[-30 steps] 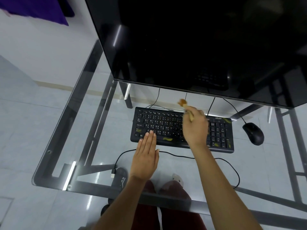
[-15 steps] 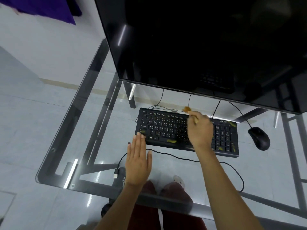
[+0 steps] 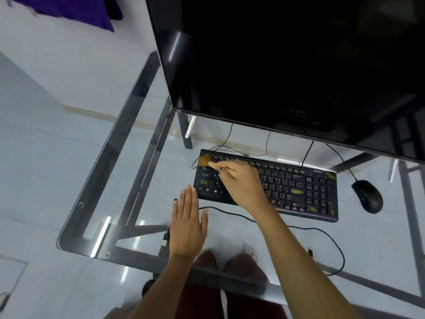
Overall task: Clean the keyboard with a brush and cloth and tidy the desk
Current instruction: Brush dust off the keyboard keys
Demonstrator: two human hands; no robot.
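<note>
Keyboard (image 3: pixel 266 187) lies on the glass desk (image 3: pixel 128 139) just in front of the monitor (image 3: pixel 287 65), toward the desk's far edge, mouse (image 3: pixel 367 196) beside its right end. My right hand (image 3: pixel 243 183) pinches the brush (image 3: pixel 215 164), bristles on the keyboard's far left corner; my left hand (image 3: pixel 187 223) lies flat, fingers straight and together, tips at the near left corner. I judge the board light, stiff and liable to slide on glass, so I'd steady it by its near edge. Yellowish smears show on several keys; no cloth is in sight
</note>
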